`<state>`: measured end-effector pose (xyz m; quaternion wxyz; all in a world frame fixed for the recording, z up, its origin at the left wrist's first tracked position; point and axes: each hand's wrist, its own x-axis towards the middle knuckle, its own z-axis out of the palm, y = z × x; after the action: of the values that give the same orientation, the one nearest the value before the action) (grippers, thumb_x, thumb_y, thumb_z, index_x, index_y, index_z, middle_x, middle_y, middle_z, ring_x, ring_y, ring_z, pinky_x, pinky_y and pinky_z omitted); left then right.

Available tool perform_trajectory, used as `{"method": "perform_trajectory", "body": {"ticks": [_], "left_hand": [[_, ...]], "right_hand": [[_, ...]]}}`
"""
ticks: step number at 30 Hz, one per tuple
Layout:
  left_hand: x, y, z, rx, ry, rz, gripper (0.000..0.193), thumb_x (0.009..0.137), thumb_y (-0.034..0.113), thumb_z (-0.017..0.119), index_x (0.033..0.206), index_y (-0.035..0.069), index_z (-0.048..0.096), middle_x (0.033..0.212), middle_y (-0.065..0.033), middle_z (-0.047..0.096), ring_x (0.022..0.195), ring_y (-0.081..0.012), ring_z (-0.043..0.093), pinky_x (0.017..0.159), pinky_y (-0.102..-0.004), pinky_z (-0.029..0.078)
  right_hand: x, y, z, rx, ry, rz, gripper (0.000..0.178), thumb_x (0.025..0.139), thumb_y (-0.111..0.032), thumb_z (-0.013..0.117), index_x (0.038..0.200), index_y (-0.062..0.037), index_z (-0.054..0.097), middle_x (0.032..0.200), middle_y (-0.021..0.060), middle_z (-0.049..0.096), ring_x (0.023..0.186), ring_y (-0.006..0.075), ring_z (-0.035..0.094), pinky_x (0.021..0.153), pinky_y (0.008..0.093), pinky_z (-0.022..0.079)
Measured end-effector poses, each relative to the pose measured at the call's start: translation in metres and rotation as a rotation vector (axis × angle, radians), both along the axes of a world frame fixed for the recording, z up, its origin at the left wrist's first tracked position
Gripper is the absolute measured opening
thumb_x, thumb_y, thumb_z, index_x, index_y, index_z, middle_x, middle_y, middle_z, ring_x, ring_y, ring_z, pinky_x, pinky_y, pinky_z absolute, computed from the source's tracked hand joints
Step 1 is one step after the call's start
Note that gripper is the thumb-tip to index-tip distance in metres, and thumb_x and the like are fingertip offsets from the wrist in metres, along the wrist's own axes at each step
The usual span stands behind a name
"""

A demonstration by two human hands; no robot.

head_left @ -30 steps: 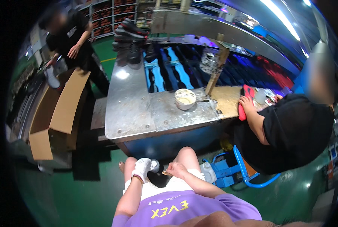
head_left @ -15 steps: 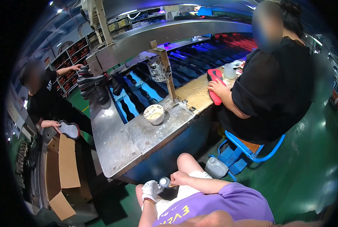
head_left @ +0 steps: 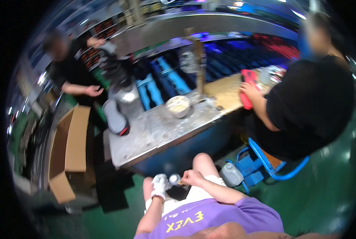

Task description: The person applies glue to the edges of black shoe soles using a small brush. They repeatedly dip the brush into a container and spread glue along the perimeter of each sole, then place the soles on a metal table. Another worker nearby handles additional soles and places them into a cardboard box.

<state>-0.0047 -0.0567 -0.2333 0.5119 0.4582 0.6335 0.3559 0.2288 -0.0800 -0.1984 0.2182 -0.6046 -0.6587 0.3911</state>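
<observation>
My left hand (head_left: 160, 185), in a white glove, is closed at the side of a small round grey container (head_left: 174, 179) with a white middle, held low over my lap. Right beside it, my bare right hand (head_left: 192, 178) has its fingers pinched together. A thin tan piece shows at those fingertips, too small and blurred to name. On the metal bench (head_left: 146, 137) ahead stands a white tub (head_left: 178, 106) with pale stuff inside. A grey-soled shoe (head_left: 115, 118) lies at the bench's left edge, sole up.
An open cardboard box (head_left: 76, 139) stands left, near a person (head_left: 74, 75) with an outstretched hand. Blue and black shoe pieces (head_left: 162, 79) lie behind the bench. At right another person (head_left: 309, 99) holds a red sole (head_left: 247, 87); a jug (head_left: 231, 175) sits below.
The grey-soled shoe has gone from the left person's hand onto the bench edge; that hand is now free. My view has shifted, and my hands keep nearly the same pose.
</observation>
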Motion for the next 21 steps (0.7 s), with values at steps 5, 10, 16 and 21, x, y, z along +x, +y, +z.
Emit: {"method": "perform_trajectory", "body": {"ticks": [5,10,16,21], "left_hand": [[0.022,-0.018,0.098,0.792,0.307,-0.006,0.025,0.085,-0.001,0.065,0.109,0.005,0.070,0.109,-0.0170,0.070,0.101,-0.0341,0.068,0.092,-0.0404,0.054],[0.004,-0.007,0.162,1.096,0.552,-0.008,0.041,0.078,0.000,0.070,0.117,0.010,0.069,0.128,-0.0171,0.064,0.115,-0.0368,0.062,0.099,-0.0436,0.052],[0.002,0.076,0.205,1.160,0.848,-0.019,0.054,0.079,0.009,0.073,0.132,0.011,0.063,0.139,-0.0237,0.055,0.127,-0.0489,0.052,0.108,-0.0564,0.042],[0.012,0.177,0.212,0.944,1.106,-0.099,0.057,0.093,0.028,0.056,0.147,0.012,0.049,0.157,-0.0168,0.040,0.145,-0.0428,0.034,0.119,-0.0614,0.022]], "right_hand": [[0.013,-0.016,0.030,0.141,0.119,-0.244,0.022,0.086,-0.025,0.077,0.092,-0.0044,0.073,0.082,0.0049,0.073,0.076,0.0135,0.071,0.073,0.0284,0.055],[0.030,-0.008,0.051,0.179,0.707,-0.257,0.006,0.090,-0.001,0.071,0.087,0.0010,0.066,0.108,0.0091,0.067,0.087,0.0093,0.064,0.075,0.0230,0.054],[0.051,0.035,0.148,0.581,0.477,-0.269,0.012,0.086,-0.002,0.074,0.082,0.0013,0.063,0.105,0.0147,0.069,0.080,0.0129,0.062,0.067,0.0250,0.050],[0.074,0.085,0.215,0.797,0.186,-0.201,0.010,0.088,0.000,0.072,0.088,0.0007,0.062,0.107,0.0137,0.070,0.086,0.0136,0.063,0.070,0.0248,0.050]]}}
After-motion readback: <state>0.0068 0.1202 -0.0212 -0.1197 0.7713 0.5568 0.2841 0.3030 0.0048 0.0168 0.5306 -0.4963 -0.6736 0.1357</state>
